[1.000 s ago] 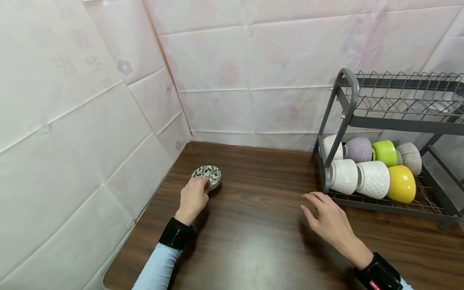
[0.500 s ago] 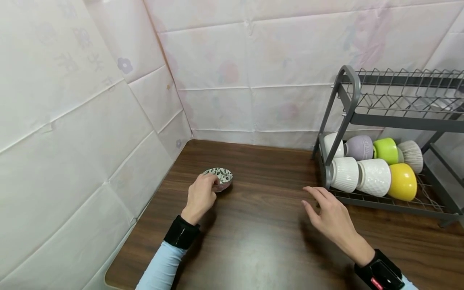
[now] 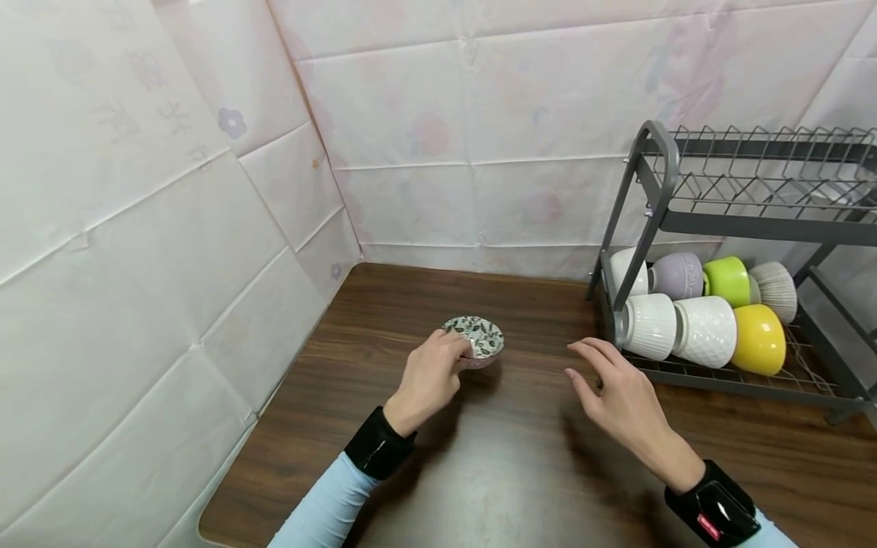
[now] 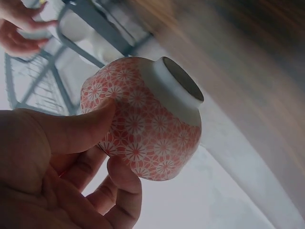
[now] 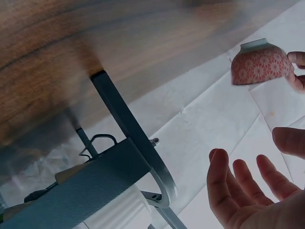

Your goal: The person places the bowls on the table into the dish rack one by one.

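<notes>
My left hand (image 3: 430, 378) pinches a small bowl (image 3: 482, 336) by its rim, thumb on the outer wall and fingers over the edge. Leaves pattern the bowl's inside in the head view. In the left wrist view the bowl (image 4: 143, 119) shows a red outside with white flowers and a pale foot ring, and a gap parts it from the table in the right wrist view. My right hand (image 3: 623, 403) hovers over the table just left of the rack, fingers loosely bent, holding nothing.
A dark two-tier dish rack (image 3: 754, 221) stands at the right. On its lower shelf several cups and bowls lie on their sides, among them a yellow one (image 3: 758, 340) and a green one (image 3: 728, 281). Pale sheeting (image 3: 411, 114) covers the walls behind and left of the brown table (image 3: 329, 457).
My left hand has carried the bowl rightward from the table's left side toward the middle. The right hand has stayed nearly in place beside the rack.
</notes>
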{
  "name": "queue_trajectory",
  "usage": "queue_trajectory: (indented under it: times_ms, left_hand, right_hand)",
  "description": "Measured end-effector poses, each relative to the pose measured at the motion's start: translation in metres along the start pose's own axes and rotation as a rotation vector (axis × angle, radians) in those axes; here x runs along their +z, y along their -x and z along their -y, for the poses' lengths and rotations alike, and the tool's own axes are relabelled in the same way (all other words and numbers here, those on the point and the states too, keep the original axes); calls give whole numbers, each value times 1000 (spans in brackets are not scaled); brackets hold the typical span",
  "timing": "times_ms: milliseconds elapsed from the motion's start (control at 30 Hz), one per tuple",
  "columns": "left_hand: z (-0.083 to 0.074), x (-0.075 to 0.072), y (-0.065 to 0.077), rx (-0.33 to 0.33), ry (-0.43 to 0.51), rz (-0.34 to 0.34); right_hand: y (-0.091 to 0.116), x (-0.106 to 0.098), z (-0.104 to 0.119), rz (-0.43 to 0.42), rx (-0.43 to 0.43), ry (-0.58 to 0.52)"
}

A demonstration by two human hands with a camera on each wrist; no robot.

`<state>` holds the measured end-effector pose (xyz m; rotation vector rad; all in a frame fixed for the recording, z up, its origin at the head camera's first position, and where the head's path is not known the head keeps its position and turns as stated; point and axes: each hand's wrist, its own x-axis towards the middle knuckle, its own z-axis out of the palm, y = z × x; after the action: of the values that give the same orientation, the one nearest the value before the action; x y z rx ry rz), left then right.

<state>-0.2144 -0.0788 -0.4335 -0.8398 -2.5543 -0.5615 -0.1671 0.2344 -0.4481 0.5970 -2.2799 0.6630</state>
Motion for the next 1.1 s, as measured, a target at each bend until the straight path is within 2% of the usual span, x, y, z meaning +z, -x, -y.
queue_trajectory:
  times_ms: [267,433,600,733,1100]
  left_hand:
    - [-33,6,-14,149,0,33]
    - [-47,10,-17,219,-11,60]
    - [-58,12,-20,281,-29,49]
    - [-62,13,-21,308,-37,36]
    - [-63,16,-23,330,-25,21]
  right_hand:
    - [-5,0,4,39,-25,-23]
    - [-4,0,6,74,-52,-20]
    - [-2,1,8,94,-84,-24]
    - [-1,1,8,96,-113,-31]
    - [2,3,7,93,-169,-19]
